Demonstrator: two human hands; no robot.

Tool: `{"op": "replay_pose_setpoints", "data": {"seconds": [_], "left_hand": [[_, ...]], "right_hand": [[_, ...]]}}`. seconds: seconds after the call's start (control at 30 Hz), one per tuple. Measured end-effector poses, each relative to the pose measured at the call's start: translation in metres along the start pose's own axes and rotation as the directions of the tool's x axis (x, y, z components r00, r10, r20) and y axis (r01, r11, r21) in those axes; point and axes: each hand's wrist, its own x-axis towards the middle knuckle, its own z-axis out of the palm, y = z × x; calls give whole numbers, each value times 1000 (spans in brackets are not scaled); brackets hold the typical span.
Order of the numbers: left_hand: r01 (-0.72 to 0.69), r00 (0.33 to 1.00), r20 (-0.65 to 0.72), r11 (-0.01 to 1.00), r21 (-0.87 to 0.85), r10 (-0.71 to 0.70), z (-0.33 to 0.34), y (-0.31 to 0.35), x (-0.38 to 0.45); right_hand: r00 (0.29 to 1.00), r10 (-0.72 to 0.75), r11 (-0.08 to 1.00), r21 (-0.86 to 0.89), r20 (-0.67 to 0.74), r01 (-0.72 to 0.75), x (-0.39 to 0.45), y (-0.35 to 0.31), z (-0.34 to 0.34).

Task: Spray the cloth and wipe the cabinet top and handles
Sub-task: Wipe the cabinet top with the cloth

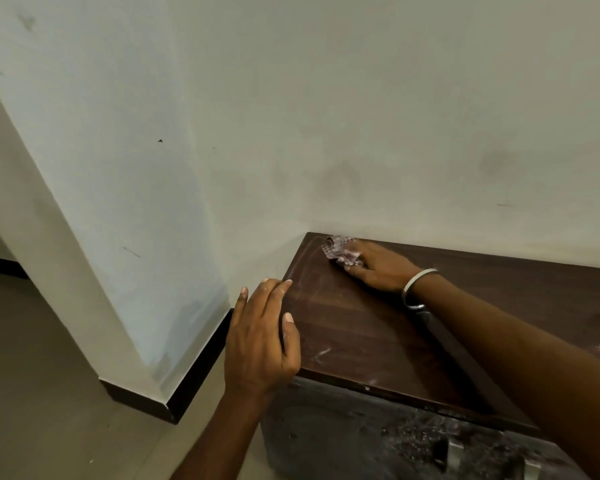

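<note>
The dark brown wooden cabinet top (361, 327) fills the lower right, with pale streaks and smears on it. My right hand (381, 268) presses a crumpled purple-and-white cloth (342, 250) flat against the top's far left corner, close to the wall. My left hand (262, 337) rests over the top's left edge, fingers apart, thumb lying on the wood, holding nothing. Two metal handles (456, 452) show on the cabinet's dusty front at the bottom. No spray bottle is in view.
A pale wall (361, 133) runs right behind the cabinet. A wall corner with black skirting (201, 368) juts out to the left. Grey floor (42, 393) lies at the lower left. A silver bangle (418, 284) sits on my right wrist.
</note>
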Motion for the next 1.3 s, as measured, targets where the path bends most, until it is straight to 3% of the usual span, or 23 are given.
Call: {"op": "replay_pose_setpoints", "data": {"seconds": [0.17,0.27,0.4,0.57,0.8,1.0,1.3], "left_hand": [[19,1000,18,1000,25,-20,-2,1,-1],[13,1000,18,1000,16,-14,-2,0,-1],[21,1000,11,1000,10,-21,-2,-1,-1],[18,1000,-12,1000,1,-18,-2,1,-1],[0,999,-40,1000,-9,0,1,-1,0],[-8,999,-48,1000,1,8,0,1,-1],[76,997,15,997,-25,-76,-3,1,-3]], "right_hand": [[938,-329,944,25,112,328,-26,-64,21],[905,-409,913,40,121,407,-30,-73,28],[908,-391,920,72,148,385,-13,-64,25],[972,-229,972,66,57,225,31,-46,17],[998,-58,995,79,5,58,77,-17,15],[997,-82,994,72,-1,82,55,-38,18],[945,-327,943,78,21,325,-40,-119,33]]}}
